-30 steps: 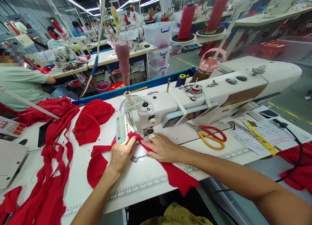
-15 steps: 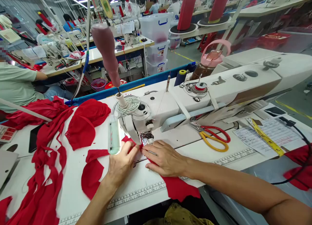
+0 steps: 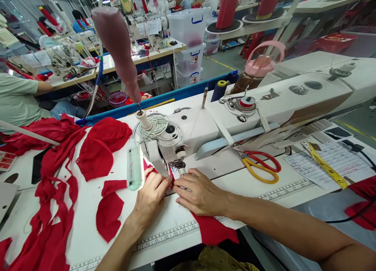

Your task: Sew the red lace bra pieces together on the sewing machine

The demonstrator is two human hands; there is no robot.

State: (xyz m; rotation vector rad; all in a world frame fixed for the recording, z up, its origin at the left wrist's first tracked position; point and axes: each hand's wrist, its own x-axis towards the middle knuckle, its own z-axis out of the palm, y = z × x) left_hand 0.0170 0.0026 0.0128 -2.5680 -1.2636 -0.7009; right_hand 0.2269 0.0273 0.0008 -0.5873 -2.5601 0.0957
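Both hands rest at the front of a white sewing machine, close to its needle area. My left hand has its fingers bent, thumb and forefinger pressing red fabric beside the presser foot. Just to the right, my right hand presses the same fabric, fingers together over it. One end of this red fabric piece hangs past the table's front edge below my right wrist. My fingers cover most of the part near the needle. A pale green, lit plate stands left of the needle.
Red cut pieces and a heap of red fabric lie left. Scissors with red and yellow handles lie right of my hand, near a tape measure on paper sheets. A co-worker's sleeve shows at far left.
My left hand has shifted slightly right, its fingertips closer to my right hand. The view has tilted a little. My right hand stays almost in place on the fabric.
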